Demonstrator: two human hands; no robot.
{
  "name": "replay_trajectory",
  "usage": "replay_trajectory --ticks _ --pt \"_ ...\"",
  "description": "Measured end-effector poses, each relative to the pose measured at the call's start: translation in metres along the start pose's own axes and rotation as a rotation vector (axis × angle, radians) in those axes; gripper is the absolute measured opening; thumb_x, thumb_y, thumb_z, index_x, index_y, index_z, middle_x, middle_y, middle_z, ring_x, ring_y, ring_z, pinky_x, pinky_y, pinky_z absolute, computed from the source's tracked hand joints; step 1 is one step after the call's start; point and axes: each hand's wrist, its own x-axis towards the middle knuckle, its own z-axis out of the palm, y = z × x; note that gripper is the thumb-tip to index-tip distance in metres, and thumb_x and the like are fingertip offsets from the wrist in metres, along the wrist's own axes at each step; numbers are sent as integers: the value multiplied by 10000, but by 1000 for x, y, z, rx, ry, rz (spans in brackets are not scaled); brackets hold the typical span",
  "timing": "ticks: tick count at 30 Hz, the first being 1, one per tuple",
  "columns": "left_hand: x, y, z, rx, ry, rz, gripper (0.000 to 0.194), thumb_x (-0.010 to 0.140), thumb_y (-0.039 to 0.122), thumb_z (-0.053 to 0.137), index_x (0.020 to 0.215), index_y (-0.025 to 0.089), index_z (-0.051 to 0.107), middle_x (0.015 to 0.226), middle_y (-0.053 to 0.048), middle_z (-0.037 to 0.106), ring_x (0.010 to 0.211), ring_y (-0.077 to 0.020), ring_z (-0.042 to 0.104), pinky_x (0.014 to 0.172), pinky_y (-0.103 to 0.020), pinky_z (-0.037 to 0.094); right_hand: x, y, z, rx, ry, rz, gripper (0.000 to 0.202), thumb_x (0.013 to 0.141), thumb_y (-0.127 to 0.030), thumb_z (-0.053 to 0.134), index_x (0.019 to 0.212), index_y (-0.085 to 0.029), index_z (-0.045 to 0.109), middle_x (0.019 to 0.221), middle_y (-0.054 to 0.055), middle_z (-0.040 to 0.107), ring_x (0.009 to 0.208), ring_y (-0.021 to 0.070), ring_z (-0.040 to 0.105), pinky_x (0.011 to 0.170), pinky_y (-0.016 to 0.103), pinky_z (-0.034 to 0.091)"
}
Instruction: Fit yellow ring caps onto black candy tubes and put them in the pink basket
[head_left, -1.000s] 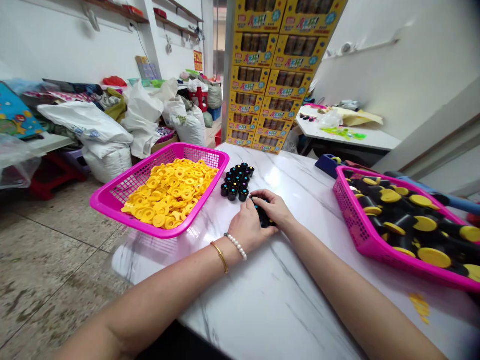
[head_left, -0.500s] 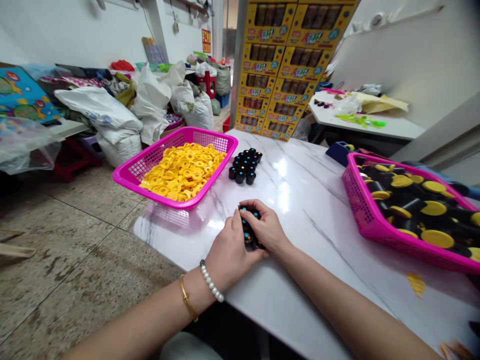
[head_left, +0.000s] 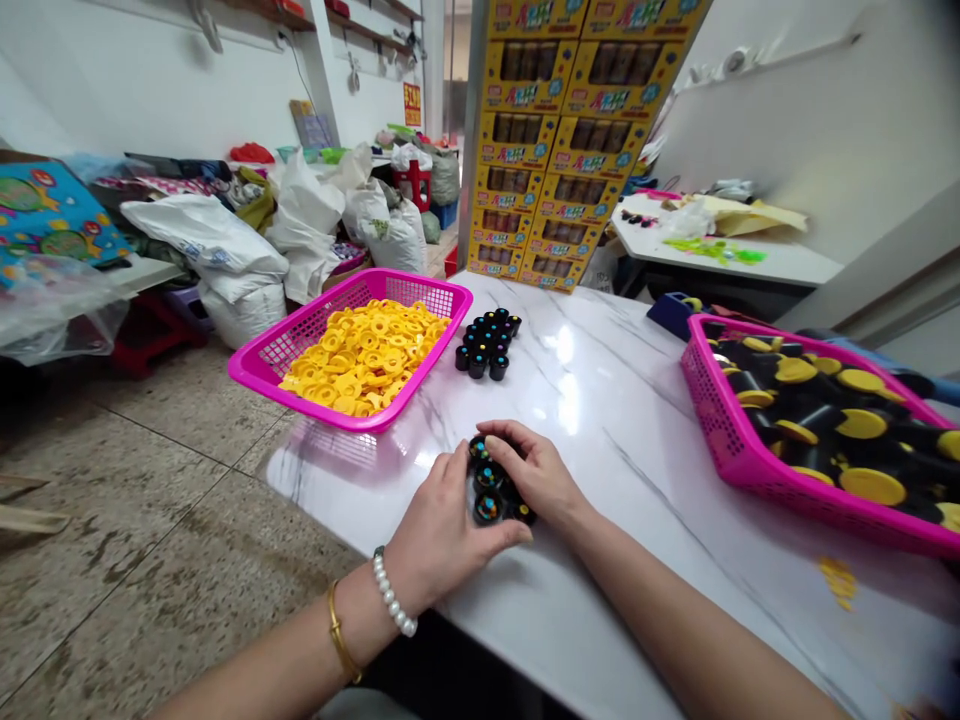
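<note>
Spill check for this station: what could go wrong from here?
1. The black cups between the left hand and right hand stand close together; uneven pressure might tip one.
2. The left pink basket seems to reach past the table edge; a bump could shift it.
3. The right pink basket looks heaped; pieces might roll out.

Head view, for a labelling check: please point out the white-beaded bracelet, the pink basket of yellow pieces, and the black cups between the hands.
White-beaded bracelet (head_left: 389, 597): head view, a middle bead.
Pink basket (head_left: 367, 424): head view, its near rim.
Black cups (head_left: 489, 487): head view, a middle cup's near rim.
</note>
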Motion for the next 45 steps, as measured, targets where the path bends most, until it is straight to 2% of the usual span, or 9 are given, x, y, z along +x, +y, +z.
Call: replay_trajectory --ticks 4,9,17,22,29,32,35,40,45 --pt "4 -6 -12 8 -26 -12 616 816 564 602 1270 162 491 1109 -127 572 1038 -277 543 922 -427 454 -2 0 0 -44 -8 -1 305 831 -483 618 1010 -245 685 971 33 695 922 218 626 848 339 487" --pt "30 -17 -19 -50 40 -82 606 930 549 380 1338 105 438 1166 -163 559 946 -244 587 914 -433 456 7 -6 -12 44 1 79 377 813 -561 606 959 -228 703 970 54 697 922 227 621 825 340 485" --pt "124 -30 4 -178 365 -100 778 787 404 648 1410 69 323 1454 -232 378 1377 -325 325 1137 -471 267 91 16 -60 109 333 44 393 727 -550 706 833 -173 683 886 77 683 849 212 623 807 342 503" --pt "163 -32 18 -270 490 -3 530 925 378 424 1388 126 370 1505 -159 342 1439 -230 223 1191 -380 158 138 25 -51 89 399 -17 434 728 -572 673 890 -171 632 873 54 666 812 187 630 772 319 522" --pt "211 -34 23 -258 533 -38 538 955 429 349 1352 70 399 1482 -212 359 1433 -264 233 1183 -413 154 166 29 -43 -43 494 -62 477 724 -603 644 928 -173 605 918 62 680 845 191 640 776 319 513" --pt "220 -36 24 -244 554 -44 531 957 417 348 1334 48 407 1481 -234 344 1432 -284 226 1180 -428 139 173 29 -46 -130 551 -57 466 722 -602 652 901 -172 626 888 69 684 821 208 631 780 346 493" --pt "221 -37 25 -242 536 -27 446 964 395 337 1237 83 501 1379 -212 481 1367 -281 356 1144 -416 241 177 29 -47 -172 548 -75 434 755 -589 623 898 -180 648 893 58 692 821 200 629 786 331 484" --pt "217 -37 24 -249 486 -37 414 972 412 320 1040 119 605 1053 -170 660 1028 -276 611 911 -390 457 179 26 -44 -205 512 -87 431 767 -591 609 906 -187 663 869 41 697 810 191 631 755 307 486" --pt "219 -39 22 -264 450 -55 482 980 441 281 825 143 627 829 -120 672 803 -238 631 729 -336 472 178 24 -43 -248 496 -96 408 762 -597 612 837 -199 661 822 24 689 777 186 618 720 300 475"
